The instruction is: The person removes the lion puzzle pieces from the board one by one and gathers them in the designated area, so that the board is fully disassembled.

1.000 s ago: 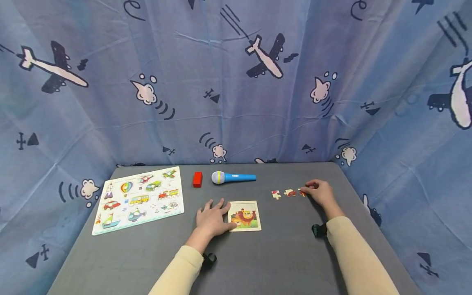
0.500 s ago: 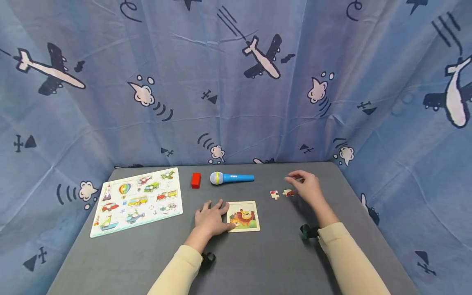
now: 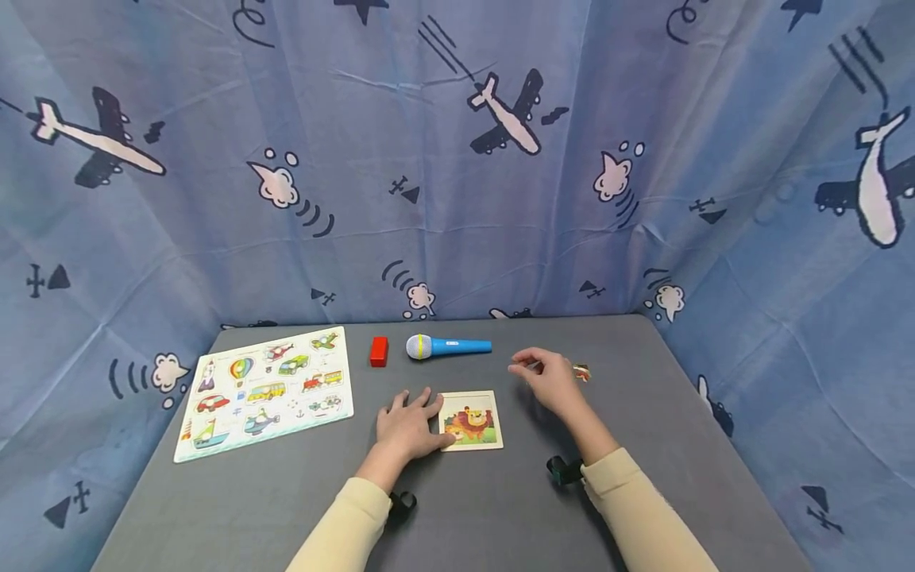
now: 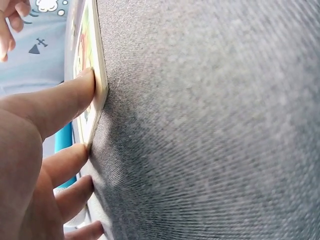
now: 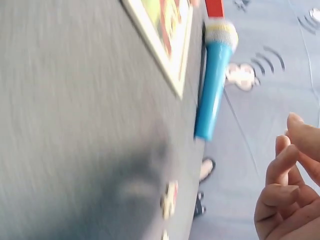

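My left hand [image 3: 406,429] lies beside the framed lion puzzle [image 3: 473,425], fingers spread. In the left wrist view its thumb [image 4: 80,92] presses on the puzzle's near left corner and the index fingertip touches the far corner. A plain strip shows along the puzzle's top, above the lion picture. My right hand [image 3: 554,381] hovers over the table to the right of the puzzle, fingers loosely curled, thumb and index tips close together with nothing showing between them. A puzzle piece [image 3: 582,372] lies just right of it. The right wrist view shows a piece [image 5: 169,200] below that hand.
At the left lies a white vehicle picture board [image 3: 268,393]. A red block [image 3: 379,351] and a blue toy microphone [image 3: 449,347] are at the back of the grey table [image 3: 493,508]. A blue airplane-print curtain [image 3: 400,230] hangs behind and at both sides.
My right hand has lifted from the rightmost puzzle piece and moved left, uncovering that piece and covering the other two in the head view. My left hand stays on the puzzle.
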`<state>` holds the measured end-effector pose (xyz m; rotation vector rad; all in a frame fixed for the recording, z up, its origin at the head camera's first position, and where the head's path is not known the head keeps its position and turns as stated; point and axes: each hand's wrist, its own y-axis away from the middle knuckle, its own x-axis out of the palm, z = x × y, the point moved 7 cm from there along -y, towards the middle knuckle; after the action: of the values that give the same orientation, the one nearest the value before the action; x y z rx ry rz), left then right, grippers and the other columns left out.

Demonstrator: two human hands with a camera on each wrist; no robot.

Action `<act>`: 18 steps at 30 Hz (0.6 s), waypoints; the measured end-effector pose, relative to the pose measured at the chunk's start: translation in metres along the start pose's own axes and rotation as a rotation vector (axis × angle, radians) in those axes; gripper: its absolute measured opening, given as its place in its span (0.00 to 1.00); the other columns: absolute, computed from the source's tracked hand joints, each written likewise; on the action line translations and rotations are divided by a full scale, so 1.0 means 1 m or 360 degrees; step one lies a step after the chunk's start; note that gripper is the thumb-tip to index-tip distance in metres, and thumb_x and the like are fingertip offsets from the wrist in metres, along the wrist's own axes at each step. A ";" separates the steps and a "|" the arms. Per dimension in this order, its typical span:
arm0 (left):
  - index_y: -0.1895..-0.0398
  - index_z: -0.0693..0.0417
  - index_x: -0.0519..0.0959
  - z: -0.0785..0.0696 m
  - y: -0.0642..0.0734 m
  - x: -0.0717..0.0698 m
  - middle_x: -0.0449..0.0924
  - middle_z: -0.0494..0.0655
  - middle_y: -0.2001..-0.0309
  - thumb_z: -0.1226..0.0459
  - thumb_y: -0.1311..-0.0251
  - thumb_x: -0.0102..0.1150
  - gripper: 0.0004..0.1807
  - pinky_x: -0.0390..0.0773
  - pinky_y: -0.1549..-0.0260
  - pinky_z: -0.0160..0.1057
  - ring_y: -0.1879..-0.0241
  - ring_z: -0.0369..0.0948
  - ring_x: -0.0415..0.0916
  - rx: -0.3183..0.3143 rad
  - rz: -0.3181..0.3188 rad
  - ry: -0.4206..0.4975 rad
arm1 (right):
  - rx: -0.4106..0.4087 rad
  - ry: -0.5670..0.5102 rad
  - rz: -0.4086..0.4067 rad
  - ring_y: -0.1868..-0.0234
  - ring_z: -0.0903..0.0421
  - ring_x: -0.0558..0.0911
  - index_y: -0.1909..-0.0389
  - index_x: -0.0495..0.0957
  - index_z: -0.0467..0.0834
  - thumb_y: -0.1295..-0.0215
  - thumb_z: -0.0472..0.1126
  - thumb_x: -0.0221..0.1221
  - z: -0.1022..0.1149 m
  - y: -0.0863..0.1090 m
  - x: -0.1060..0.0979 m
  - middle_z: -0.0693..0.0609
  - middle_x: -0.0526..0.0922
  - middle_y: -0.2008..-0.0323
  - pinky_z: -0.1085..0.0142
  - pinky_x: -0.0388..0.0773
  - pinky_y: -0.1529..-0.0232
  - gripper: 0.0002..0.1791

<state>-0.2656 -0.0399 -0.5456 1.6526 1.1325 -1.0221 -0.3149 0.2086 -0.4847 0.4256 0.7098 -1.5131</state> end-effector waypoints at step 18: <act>0.26 0.33 0.68 0.000 0.000 0.001 0.61 0.42 0.23 0.32 0.46 0.63 0.44 0.60 0.35 0.68 0.23 0.57 0.53 -0.0006 -0.0022 -0.0020 | 0.0127 -0.0108 0.0376 0.73 0.58 0.79 0.56 0.86 0.43 0.36 0.41 0.69 0.031 0.020 0.089 0.54 0.85 0.68 0.65 0.77 0.72 0.10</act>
<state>-0.2654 -0.0398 -0.5467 1.6353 1.1386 -1.0368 -0.2973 0.1227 -0.5239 0.4980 0.5275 -1.3288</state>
